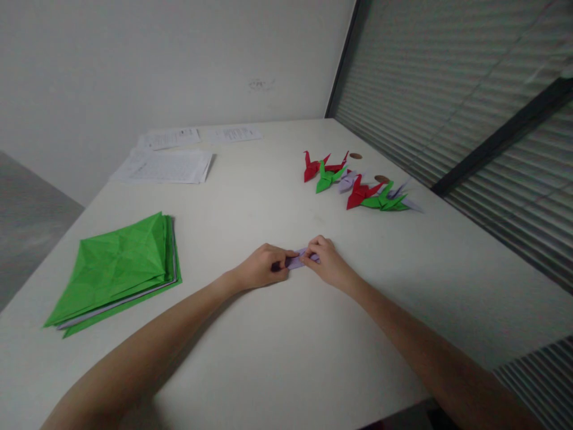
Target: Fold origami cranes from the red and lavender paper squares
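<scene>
A small folded piece of lilac paper (296, 260) lies on the white table (277, 352), pressed between both my hands. My left hand (262, 267) pinches its left end with curled fingers. Its right end is gripped by my right hand (326, 260), fingers closed over the fold. Most of the paper is hidden under my fingers.
A stack of green creased paper squares (117, 269) lies at the left. Several finished paper cranes (358, 185) in red, green and lilac sit at the far right. Printed sheets (165, 166) lie at the back left. Window blinds (470, 107) run along the table's right side.
</scene>
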Demonstrator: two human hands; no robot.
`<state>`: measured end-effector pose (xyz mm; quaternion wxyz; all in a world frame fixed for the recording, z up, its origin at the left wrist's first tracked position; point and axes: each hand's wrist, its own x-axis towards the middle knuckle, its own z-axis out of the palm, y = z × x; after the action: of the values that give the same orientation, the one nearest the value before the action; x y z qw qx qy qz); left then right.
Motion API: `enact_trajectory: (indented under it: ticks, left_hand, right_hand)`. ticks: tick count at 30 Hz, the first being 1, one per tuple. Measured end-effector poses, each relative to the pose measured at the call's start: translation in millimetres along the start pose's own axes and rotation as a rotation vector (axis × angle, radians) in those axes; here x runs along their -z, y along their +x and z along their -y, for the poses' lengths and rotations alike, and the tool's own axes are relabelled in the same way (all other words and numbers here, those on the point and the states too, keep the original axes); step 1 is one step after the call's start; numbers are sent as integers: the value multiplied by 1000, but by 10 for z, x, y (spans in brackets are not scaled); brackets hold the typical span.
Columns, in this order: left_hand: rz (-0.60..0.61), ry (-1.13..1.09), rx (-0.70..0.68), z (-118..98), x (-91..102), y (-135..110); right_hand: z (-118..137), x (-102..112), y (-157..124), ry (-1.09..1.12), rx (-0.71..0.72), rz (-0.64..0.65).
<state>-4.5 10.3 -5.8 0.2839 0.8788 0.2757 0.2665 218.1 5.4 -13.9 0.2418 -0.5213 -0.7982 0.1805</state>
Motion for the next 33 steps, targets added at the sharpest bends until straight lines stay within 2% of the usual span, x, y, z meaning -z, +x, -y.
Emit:
enact_trajectory:
  ticks: [3, 7, 14, 24, 33]
  left_hand:
    - [39, -25, -13, 18, 35, -12]
    - [53, 52, 5, -20, 70, -27]
    - [94, 184, -180, -34, 63, -33]
    - [63, 287, -172, -75, 13, -48]
    - [93, 415, -224, -60, -9, -50]
  right_hand:
    - [-13, -6, 3, -4, 6, -6]
    - [-23, -10, 4, -15, 19, -1]
    - [-18, -8, 1, -16, 18, 1]
    - [8, 10, 3, -27, 5, 15]
    - [-14, -7, -1, -41, 30, 1]
